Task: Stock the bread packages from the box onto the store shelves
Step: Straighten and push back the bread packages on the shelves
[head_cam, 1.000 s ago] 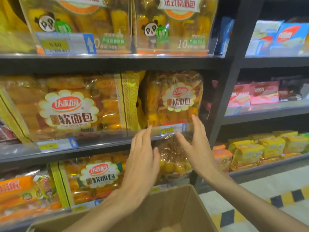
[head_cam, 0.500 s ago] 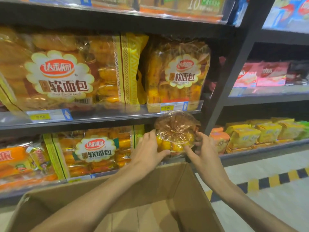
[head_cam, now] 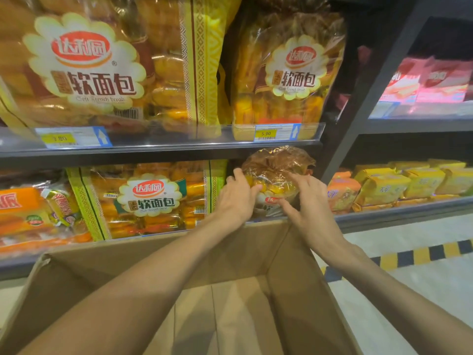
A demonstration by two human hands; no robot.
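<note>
1. The dark metal store shelving fills the upper view, with a clear price rail along the front edge of the upper shelf.
2. An open cardboard box sits low in front of the shelving; both forearms reach across it, and the part of its floor that shows is bare.
3. A large soft French bread bag stands on the upper shelf at the left, with a narrower bread bag beside it on the right.
4. On the lower shelf, another wide bread bag stands left of the hands, and small yellow snack packs fill the next bay to the right.
5. The bread package being stocked stands at the right end of the lower shelf, its gathered top just under the upper shelf.
6. The left hand curls its fingers around the package's left side.
7. The right hand rests spread fingertips on its front and right side.
8. A yellow price tag reads 5.90.
</note>
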